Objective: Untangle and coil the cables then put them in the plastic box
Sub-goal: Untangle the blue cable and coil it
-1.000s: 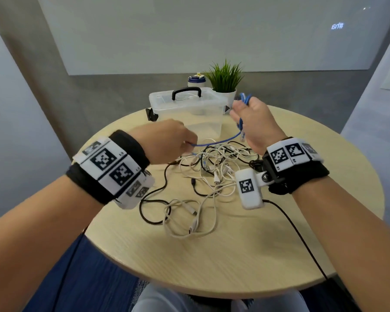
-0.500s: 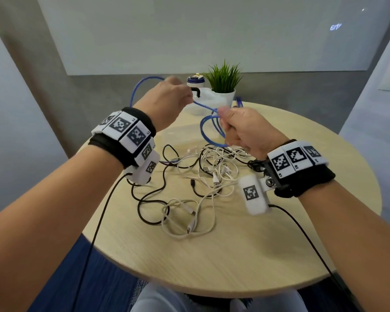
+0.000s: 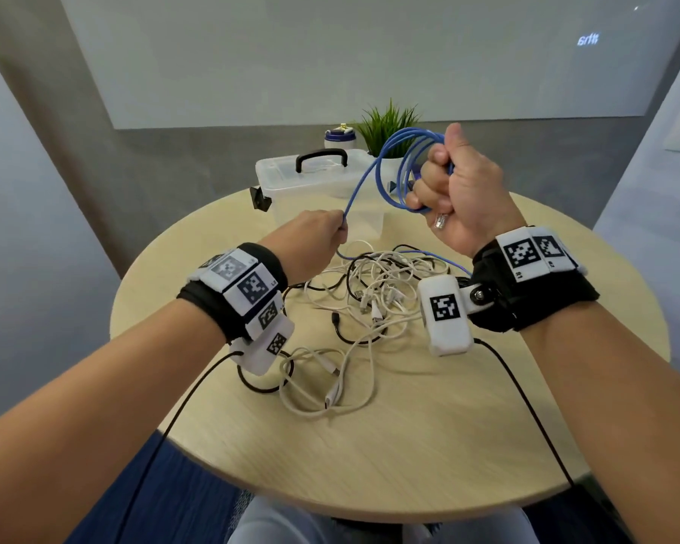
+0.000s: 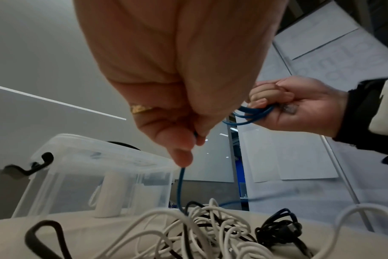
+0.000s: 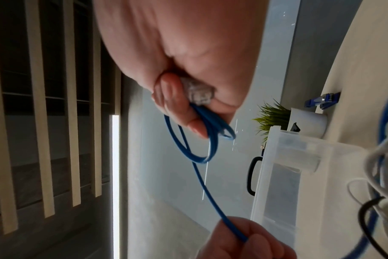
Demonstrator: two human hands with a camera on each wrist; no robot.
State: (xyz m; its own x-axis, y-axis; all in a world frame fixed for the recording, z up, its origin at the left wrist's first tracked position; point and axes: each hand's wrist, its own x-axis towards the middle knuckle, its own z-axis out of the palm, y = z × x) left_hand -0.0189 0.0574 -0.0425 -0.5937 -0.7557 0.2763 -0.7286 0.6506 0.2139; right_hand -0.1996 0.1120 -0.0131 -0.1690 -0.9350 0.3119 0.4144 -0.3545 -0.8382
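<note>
My right hand (image 3: 454,186) is raised above the table and grips several loops of the blue cable (image 3: 393,159), with its clear plug (image 5: 198,92) pressed against the palm. From the loops one strand of blue cable (image 5: 208,194) runs down to my left hand (image 3: 311,245), which pinches it low over the table. Below the left hand the strand (image 4: 179,189) drops into the tangle of white and black cables (image 3: 370,300). The clear plastic box (image 3: 315,182) with a black handle stands behind the tangle, lid on.
A small potted plant (image 3: 389,127) and a blue-capped bottle (image 3: 340,137) stand behind the box. The round wooden table (image 3: 409,445) has bare surface near its front edge. Black wires from the wrist cameras trail over that edge.
My left hand came down from beside the bottle to just above the tangle, sliding along the blue cable. My right hand rose with the loops, which now show more turns.
</note>
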